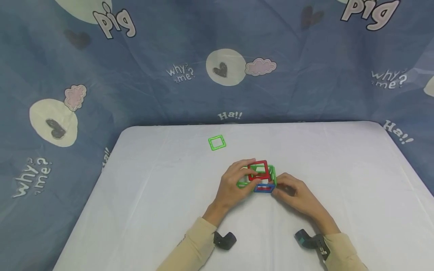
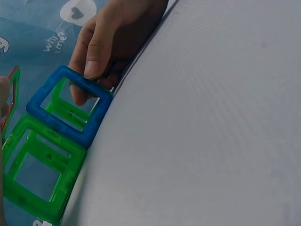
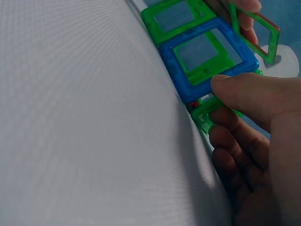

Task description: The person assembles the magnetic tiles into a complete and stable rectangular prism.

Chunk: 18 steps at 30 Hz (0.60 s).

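Square magnetic tiles with open centres stand joined in a low box-like shape on the table. A blue magnetic tile [image 1: 263,191] faces the front, with a green magnetic tile [image 2: 69,181] beside it. My left hand [image 1: 234,184] pinches a red magnetic tile [image 1: 258,163] tilted above the box; green edging shows against the red in the right wrist view. At the box's right corner, my right hand [image 1: 298,194] has its thumb [image 3: 235,89] on the blue tile and its fingers behind, by another green tile. Some inner tiles are partly hidden.
A loose green magnetic tile [image 1: 217,143] lies farther back on the white-covered table [image 1: 162,180]. Behind the table hangs a blue printed cloth [image 1: 152,98]. Black wrist devices sit by both sleeves.
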Motion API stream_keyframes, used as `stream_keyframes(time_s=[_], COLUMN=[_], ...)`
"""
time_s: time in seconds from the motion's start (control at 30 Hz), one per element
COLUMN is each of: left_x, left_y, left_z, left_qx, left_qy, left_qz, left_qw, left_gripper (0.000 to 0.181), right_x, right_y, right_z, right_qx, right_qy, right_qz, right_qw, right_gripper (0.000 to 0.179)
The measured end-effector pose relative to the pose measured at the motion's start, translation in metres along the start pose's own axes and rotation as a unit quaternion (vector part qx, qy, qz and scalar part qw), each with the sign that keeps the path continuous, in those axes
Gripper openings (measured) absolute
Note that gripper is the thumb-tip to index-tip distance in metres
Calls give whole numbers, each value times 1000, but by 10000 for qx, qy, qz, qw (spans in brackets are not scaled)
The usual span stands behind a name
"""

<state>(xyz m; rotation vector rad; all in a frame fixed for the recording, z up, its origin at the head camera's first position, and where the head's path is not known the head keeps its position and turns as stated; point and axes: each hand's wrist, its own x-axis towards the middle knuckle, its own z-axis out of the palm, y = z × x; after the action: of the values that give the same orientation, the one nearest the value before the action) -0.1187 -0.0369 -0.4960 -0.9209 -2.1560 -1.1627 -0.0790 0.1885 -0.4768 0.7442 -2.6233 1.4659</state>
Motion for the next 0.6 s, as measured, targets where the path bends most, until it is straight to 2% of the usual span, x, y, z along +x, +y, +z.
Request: stream_keyframes(time_s=[0.27, 0.6], left_x=[2, 6], left_y=[1, 10], left_z=[5, 7], left_qx=[184, 627], left_qy=[66, -101], left_qz=[273, 298], left_qw=[9994, 9975], left_gripper=[20, 20], right_x=[0, 0], right_y=[1, 1], right_z=[0, 0], right_qx=[71, 26], right_qy=[-23, 36], right_qz=[-54, -26], right_qw=[10000, 10000], right_gripper=[21, 18])
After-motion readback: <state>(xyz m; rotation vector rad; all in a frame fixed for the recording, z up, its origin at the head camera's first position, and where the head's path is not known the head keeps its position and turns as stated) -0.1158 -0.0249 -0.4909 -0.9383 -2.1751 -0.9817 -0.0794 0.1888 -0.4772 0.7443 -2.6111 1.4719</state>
